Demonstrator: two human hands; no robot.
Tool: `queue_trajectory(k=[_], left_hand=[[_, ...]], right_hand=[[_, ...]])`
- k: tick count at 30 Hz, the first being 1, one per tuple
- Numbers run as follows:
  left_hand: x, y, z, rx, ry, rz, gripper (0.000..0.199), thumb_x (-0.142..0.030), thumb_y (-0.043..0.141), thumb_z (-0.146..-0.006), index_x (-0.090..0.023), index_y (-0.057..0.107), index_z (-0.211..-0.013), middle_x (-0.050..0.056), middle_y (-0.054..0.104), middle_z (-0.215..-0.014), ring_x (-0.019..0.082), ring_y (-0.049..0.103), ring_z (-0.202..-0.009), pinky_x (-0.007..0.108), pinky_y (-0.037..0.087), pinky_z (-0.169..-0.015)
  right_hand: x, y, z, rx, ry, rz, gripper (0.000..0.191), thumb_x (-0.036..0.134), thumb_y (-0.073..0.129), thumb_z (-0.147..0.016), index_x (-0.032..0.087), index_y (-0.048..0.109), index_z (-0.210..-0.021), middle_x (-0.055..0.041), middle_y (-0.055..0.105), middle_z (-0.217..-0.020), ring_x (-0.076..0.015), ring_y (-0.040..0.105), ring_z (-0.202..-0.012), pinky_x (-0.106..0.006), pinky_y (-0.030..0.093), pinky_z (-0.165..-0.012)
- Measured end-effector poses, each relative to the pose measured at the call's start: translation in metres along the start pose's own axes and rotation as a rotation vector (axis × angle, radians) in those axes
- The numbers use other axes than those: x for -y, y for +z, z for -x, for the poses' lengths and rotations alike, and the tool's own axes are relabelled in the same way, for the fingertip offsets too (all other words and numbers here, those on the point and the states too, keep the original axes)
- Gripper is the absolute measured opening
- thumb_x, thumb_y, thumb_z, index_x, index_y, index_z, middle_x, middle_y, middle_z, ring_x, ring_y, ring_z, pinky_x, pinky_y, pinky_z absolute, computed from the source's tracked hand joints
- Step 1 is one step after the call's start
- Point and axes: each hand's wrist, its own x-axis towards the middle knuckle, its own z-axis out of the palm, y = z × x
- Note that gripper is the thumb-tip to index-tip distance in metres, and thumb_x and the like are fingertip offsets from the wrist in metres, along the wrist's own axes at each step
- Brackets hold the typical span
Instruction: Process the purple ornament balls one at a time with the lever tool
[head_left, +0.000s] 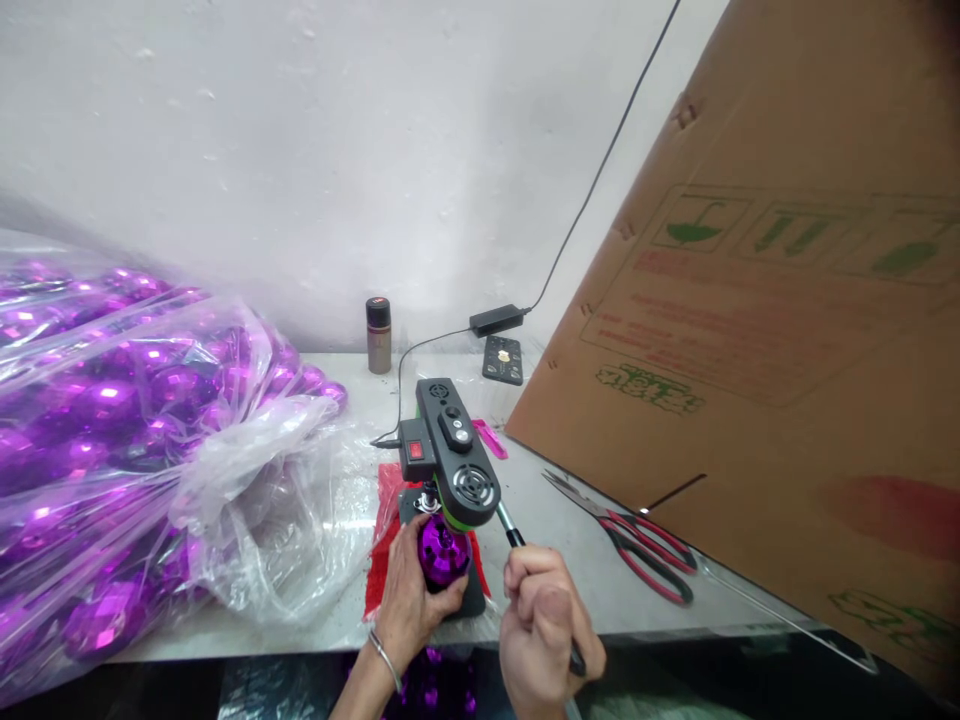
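Note:
My left hand point(409, 590) is wrapped round a shiny purple ball ornament point(444, 552), holding it beneath the head of a small black and green machine point(457, 450). The machine has round vents, buttons and a red switch. My right hand point(544, 625) grips a black-handled lever point(512, 530) that runs from the machine's right side. Under the machine lies a red cloth-like piece point(382, 570). Whether the ball touches the machine head I cannot tell.
At left, a clear plastic bag point(255, 480) holds many purple balls. Scissors point(645, 550) lie right of the machine, beside a large cardboard box point(750, 350). Behind stand a bottle point(379, 340), a power adapter point(496, 320) with its cable, and a dark phone-like object point(502, 360).

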Motion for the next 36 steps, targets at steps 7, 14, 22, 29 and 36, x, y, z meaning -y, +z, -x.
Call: queue_trajectory(k=[7,14,22,29,36], left_hand=[[-0.001,0.000,0.001,-0.003,0.008,-0.009,0.076,-0.047,0.087,-0.072,-0.018,0.064,-0.139,0.022,0.075,-0.134,0.048,0.070,-0.130,0.070,0.052,-0.119],[0.004,0.002,0.000,-0.012,0.046,-0.048,0.075,-0.044,0.086,-0.074,-0.016,0.064,-0.139,0.021,0.075,-0.132,0.046,0.072,-0.128,0.069,0.055,-0.117],[0.014,0.008,0.002,-0.035,0.106,-0.113,0.074,-0.040,0.082,-0.074,-0.016,0.061,-0.141,0.020,0.075,-0.133,0.044,0.073,-0.127,0.069,0.058,-0.114],[0.011,0.006,-0.001,-0.015,0.083,-0.123,0.075,-0.042,0.082,-0.075,-0.016,0.061,-0.142,0.021,0.076,-0.132,0.044,0.074,-0.127,0.068,0.058,-0.114],[0.007,0.002,0.000,0.022,0.053,-0.109,0.078,-0.043,0.083,-0.075,-0.017,0.061,-0.144,0.021,0.075,-0.137,0.044,0.072,-0.133,0.067,0.056,-0.118]], right_hand=[[0.000,0.001,-0.001,-0.013,-0.010,-0.027,0.046,0.021,0.048,-0.114,0.023,0.047,-0.069,0.0052,0.045,-0.060,-0.0127,0.053,-0.056,-0.028,0.037,-0.055],[-0.003,-0.002,0.002,0.004,-0.006,-0.018,0.047,0.022,0.047,-0.115,0.023,0.047,-0.069,0.0055,0.047,-0.061,-0.0124,0.053,-0.057,-0.028,0.037,-0.057],[-0.003,0.003,-0.001,-0.014,-0.030,-0.010,0.048,0.024,0.049,-0.115,0.024,0.045,-0.067,0.0062,0.042,-0.059,-0.0129,0.051,-0.055,-0.029,0.034,-0.054],[-0.010,-0.001,0.012,0.010,-0.071,0.010,0.048,0.021,0.046,-0.117,0.023,0.045,-0.069,0.0063,0.043,-0.060,-0.0118,0.052,-0.056,-0.025,0.038,-0.053],[-0.031,-0.012,0.036,0.063,-0.109,0.023,0.051,0.033,0.045,-0.120,0.022,0.052,-0.070,0.0017,0.065,-0.074,-0.0123,0.059,-0.061,-0.030,0.050,-0.065]])
